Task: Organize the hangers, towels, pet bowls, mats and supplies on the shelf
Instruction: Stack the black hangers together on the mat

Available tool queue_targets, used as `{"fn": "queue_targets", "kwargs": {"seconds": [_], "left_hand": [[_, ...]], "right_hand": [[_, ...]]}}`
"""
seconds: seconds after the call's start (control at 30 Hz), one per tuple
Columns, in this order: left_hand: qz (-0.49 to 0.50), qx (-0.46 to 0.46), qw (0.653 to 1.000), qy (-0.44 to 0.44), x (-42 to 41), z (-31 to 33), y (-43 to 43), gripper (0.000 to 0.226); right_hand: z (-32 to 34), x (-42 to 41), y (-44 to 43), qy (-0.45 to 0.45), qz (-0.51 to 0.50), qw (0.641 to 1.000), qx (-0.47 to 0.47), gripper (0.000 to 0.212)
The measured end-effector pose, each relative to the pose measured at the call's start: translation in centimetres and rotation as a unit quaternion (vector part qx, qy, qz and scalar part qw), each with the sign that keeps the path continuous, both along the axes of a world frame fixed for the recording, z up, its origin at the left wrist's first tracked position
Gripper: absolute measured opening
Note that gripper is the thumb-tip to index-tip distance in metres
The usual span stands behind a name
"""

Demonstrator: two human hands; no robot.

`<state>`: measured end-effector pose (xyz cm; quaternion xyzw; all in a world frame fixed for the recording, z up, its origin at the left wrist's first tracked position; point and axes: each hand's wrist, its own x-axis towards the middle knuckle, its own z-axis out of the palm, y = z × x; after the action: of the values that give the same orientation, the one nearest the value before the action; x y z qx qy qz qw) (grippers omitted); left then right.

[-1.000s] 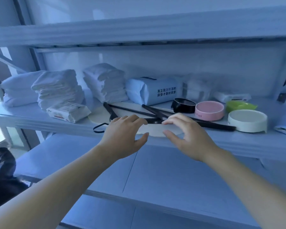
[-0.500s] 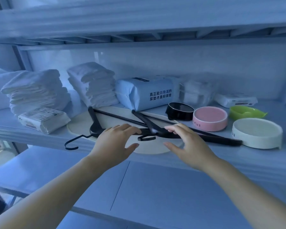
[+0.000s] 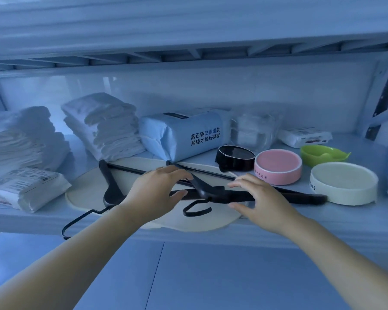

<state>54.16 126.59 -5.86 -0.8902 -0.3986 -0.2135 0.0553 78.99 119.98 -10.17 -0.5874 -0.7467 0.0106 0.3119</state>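
Two black hangers lie on a round cream mat point(image 3: 92, 193) on the middle shelf. The right hanger point(image 3: 213, 191) stretches toward the bowls; the left hanger point(image 3: 109, 184) has its hook past the shelf edge. My left hand point(image 3: 157, 193) hovers over the hangers with fingers spread, thumb below the bar. On the other side of the right hanger's neck my right hand point(image 3: 255, 198) is spread too. Neither plainly grips anything. Folded white towels point(image 3: 108, 128) are stacked at the left. Black point(image 3: 235, 157), pink point(image 3: 278, 166), green point(image 3: 323, 153) and cream point(image 3: 343, 182) pet bowls stand right.
A blue pad package point(image 3: 184, 135) and a clear bag point(image 3: 253, 128) stand at the back. White wrapped packs lie at front left point(image 3: 25, 189) and back right point(image 3: 305, 137). A second towel stack point(image 3: 25, 137) sits far left. The shelf's front edge point(image 3: 300, 229) runs below my hands.
Both hands have reached further in over the hangers, now flanking the right hanger's neck. The view has moved closer to the shelf and shifted right.
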Motion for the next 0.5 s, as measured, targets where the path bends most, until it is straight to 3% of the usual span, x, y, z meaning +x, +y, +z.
{"fn": "queue_targets", "kwargs": {"seconds": [0.1,0.23,0.5], "left_hand": [[-0.032,-0.03,0.998,-0.046,-0.4,0.4,0.9,0.025],[-0.083,-0.135,0.978,-0.137,-0.4,0.9,1.5,0.018],[-0.102,-0.249,0.955,-0.127,0.6,1.3,1.6,0.005]], "right_hand": [[-0.4,0.3,0.2,0.009,-0.011,1.0,0.0,0.03],[-0.5,0.3,0.4,0.012,-0.018,1.0,-0.008,0.026],[-0.4,-0.5,0.5,0.024,-0.025,0.999,-0.002,0.024]]}}
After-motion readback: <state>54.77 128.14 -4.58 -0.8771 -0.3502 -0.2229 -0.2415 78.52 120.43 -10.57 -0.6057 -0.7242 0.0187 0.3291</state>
